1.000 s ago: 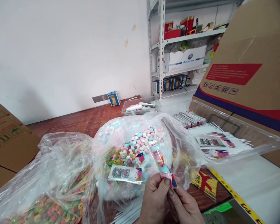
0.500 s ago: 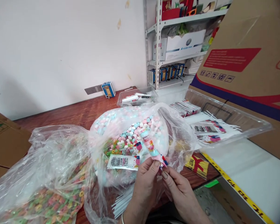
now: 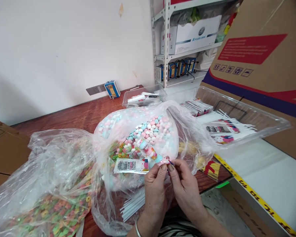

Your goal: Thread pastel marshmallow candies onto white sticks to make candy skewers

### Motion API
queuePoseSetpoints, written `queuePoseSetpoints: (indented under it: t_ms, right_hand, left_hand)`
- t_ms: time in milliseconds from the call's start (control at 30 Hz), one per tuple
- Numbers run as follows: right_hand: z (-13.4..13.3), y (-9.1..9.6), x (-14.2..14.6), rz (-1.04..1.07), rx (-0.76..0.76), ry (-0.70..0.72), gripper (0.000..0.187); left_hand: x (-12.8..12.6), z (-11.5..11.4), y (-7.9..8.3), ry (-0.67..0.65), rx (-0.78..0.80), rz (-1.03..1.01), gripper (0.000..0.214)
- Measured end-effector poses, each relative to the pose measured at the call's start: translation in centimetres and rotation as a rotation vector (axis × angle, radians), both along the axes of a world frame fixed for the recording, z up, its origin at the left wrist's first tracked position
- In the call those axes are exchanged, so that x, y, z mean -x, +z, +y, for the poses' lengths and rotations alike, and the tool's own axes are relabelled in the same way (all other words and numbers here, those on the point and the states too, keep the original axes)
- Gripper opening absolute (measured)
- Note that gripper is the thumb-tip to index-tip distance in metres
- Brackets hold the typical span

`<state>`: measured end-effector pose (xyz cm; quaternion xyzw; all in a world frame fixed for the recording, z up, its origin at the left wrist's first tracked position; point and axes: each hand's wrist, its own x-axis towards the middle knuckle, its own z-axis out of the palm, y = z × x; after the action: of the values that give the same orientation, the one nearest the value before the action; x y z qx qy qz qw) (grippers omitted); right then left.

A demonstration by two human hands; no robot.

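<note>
Now the long candy packet (image 3: 150,152) slants over the big candy bag (image 3: 128,120), far tip toward ten o'clock; the left hand (image 3: 155,182) and right hand (image 3: 185,184) pinch its four-o'clock end.

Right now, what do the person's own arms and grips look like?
The left grip and right grip are bare, ungloved hands. A thin, silvery bangle circles the left wrist; none shows on the right. No sleeves, cables or markings show on the visible forearms.
</note>
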<state>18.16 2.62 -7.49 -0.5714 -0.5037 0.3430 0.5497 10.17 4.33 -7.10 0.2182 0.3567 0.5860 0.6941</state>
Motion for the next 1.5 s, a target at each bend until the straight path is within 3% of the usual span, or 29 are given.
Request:
queuePoseSetpoints:
  t_ms: [67, 133, 233, 333, 400, 567, 633, 733, 800, 933, 1000, 1100, 1200, 1267, 1333, 1500]
  right_hand:
    - [0.2, 0.1, 0.0, 0.052, 0.002, 0.051, 0.021]
    - [0.5, 0.2, -0.2, 0.246, 0.078, 0.156, 0.025]
    - [0.9, 0.6, -1.4, 0.646, 0.326, 0.373, 0.033]
    - [1.4, 1.0, -3.0, 0.834, 0.533, 0.535, 0.041]
    - [1.5, 1.3, -3.6, 0.869, 0.605, 0.582, 0.042]
    - [1.2, 0.9, -2.2, 0.895, 0.6, 0.519, 0.039]
    - [0.9, 0.6, -1.4, 0.817, 0.516, 0.462, 0.037]
    - [0.1, 0.4, -1.8, 0.476, 0.355, 0.416, 0.037]
    - [-0.6, 0.3, -3.6, 0.213, 0.264, 0.347, 0.033]
    - [-1.7, -0.5, -8.1, -0.302, 0.208, 0.065, 0.031]
    - [-1.8, -1.0, -8.8, -0.458, 0.226, 0.106, 0.028]
    - [-0.5, -0.7, -7.1, -0.446, 0.186, 0.295, 0.022]
    - [2.2, 0.7, -4.4, -0.38, -0.017, 0.472, 0.035]
    - [4.1, 1.5, -3.6, -0.385, -0.066, 0.447, 0.042]
    - [5.3, 1.7, -4.1, -0.401, -0.051, 0.411, 0.042]
    - [3.7, -0.7, -8.2, -0.554, 0.091, 0.205, 0.027]
  left_hand:
    - [-0.1, 0.0, -0.3, 0.022, -0.012, -0.032, 0.02]
    - [0.1, 0.1, -0.7, 0.001, -0.031, -0.083, 0.021]
    - [0.9, 0.5, -1.1, -0.137, -0.076, -0.126, 0.022]
    - [1.8, 0.9, -1.2, -0.307, -0.104, -0.112, 0.026]
    - [2.1, 1.0, -1.0, -0.351, -0.082, -0.095, 0.026]
    - [1.7, 0.9, -0.4, -0.244, 0.01, -0.063, 0.019]
    - [1.7, 1.2, -0.1, -0.225, 0.041, -0.049, 0.019]
    - [3.1, 2.2, 0.5, -0.107, 0.051, -0.031, 0.02]
    - [4.9, 3.1, 1.2, -0.002, 0.032, 0.002, 0.022]
    - [8.5, 3.4, 2.5, 0.107, -0.091, 0.044, 0.022]
    - [8.9, 2.0, 2.9, 0.007, -0.103, 0.027, 0.021]
    - [7.4, -1.3, 2.7, -0.294, -0.008, -0.039, 0.023]
    - [5.5, -3.4, 1.2, -0.527, 0.151, 0.033, 0.024]
    - [5.3, -3.1, -0.1, -0.442, 0.172, 0.121, 0.02]
    - [6.1, -1.8, -1.3, -0.215, 0.136, 0.188, 0.02]
    - [9.2, 1.5, -2.3, 0.008, 0.097, 0.141, 0.022]
